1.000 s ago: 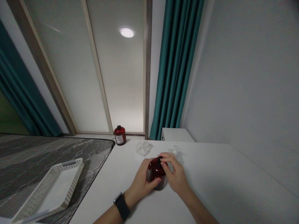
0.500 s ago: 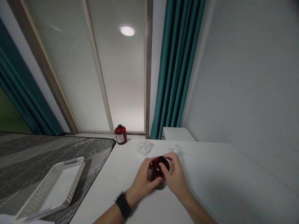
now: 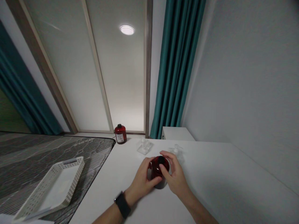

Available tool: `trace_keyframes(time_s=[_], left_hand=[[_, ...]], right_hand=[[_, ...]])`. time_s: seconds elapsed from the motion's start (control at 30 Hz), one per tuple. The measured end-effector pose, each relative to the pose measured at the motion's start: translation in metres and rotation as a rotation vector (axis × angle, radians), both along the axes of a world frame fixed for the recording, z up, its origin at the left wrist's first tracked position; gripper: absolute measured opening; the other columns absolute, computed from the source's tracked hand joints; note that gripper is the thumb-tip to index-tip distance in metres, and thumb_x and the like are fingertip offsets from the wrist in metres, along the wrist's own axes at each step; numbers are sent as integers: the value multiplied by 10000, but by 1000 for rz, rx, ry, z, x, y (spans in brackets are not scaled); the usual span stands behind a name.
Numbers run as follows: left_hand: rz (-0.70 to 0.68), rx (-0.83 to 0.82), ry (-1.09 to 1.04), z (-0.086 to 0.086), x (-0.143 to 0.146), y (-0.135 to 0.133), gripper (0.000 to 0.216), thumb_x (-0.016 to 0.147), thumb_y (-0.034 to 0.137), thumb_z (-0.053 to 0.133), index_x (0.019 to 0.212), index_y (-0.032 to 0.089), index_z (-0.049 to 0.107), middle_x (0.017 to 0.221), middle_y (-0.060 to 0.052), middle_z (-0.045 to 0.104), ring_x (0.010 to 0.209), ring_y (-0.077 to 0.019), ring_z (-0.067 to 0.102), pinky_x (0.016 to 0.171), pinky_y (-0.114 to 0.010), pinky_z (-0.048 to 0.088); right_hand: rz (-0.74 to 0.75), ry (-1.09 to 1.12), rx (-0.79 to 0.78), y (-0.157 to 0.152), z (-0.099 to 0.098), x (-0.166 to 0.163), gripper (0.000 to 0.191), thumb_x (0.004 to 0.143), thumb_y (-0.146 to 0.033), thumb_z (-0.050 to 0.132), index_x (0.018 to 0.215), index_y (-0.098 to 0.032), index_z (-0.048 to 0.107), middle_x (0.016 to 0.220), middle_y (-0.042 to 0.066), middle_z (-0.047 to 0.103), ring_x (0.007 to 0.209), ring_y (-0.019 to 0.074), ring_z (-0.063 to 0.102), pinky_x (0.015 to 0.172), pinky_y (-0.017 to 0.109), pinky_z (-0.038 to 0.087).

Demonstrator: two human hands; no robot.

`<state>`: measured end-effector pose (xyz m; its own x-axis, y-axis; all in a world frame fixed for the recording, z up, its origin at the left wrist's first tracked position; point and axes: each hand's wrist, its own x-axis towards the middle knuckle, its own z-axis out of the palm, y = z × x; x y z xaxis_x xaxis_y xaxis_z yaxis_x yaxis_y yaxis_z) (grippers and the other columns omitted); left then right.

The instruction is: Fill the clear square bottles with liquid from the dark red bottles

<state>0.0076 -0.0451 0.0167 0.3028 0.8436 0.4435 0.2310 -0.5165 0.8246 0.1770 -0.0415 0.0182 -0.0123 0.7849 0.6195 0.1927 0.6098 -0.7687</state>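
A dark red bottle (image 3: 158, 169) with a black cap (image 3: 161, 160) stands on the white table (image 3: 210, 183). My left hand (image 3: 142, 179), with a black watch on its wrist, is wrapped round the bottle's body from the left. My right hand (image 3: 174, 175) curls over the top from the right, thumb and fingers closed on the black cap. Just beyond the hands lie a clear pump bottle (image 3: 177, 151) and a clear plastic piece (image 3: 144, 146).
A second red bottle (image 3: 120, 134) with a label stands on the sill at the back. A white perforated basket (image 3: 52, 189) lies on the grey patterned mattress at the left. Teal curtains hang behind, and a white cabinet (image 3: 176, 133) stands beyond the table.
My right hand's fingers have shifted round the cap, turning on it. The left hand has kept its hold on the bottle, which stays in place.
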Motion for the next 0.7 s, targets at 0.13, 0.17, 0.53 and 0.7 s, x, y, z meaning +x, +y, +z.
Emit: trace_keyframes(time_s=[0.13, 0.17, 0.53, 0.7], left_hand=[[-8, 1, -14, 0, 0, 0, 594, 777, 208, 724, 1334, 214, 516, 1249, -96, 610, 1132, -288, 571, 990, -439, 453], [-12, 2, -15, 0, 0, 0, 595, 780, 206, 723, 1337, 217, 513, 1255, -96, 608, 1137, -286, 569, 995, -438, 450], [8, -7, 11, 0, 0, -1, 598, 773, 226, 717, 1335, 207, 515, 1231, -104, 616, 1111, -289, 575, 972, -430, 462], [0, -1, 18, 1, -1, 0, 598, 776, 206, 704, 1341, 209, 509, 1235, -99, 612, 1105, -284, 571, 956, -424, 462]], right_hand=[[-21, 7, -3, -1, 0, 0, 322, 883, -184, 623, 1193, -265, 591, 1162, 82, 592, 1115, 248, 594, 1013, 448, 497], [-21, 9, -3, -1, 0, 0, 330, 879, -184, 627, 1197, -262, 591, 1171, 85, 590, 1123, 250, 591, 1020, 452, 495], [38, 18, -32, -3, 2, 1, 343, 898, -211, 615, 1235, -273, 593, 1216, 86, 607, 1173, 252, 591, 1065, 459, 473], [-8, 16, -35, -3, 2, 2, 352, 865, -181, 642, 1202, -276, 606, 1136, 69, 594, 1079, 234, 599, 997, 421, 511]])
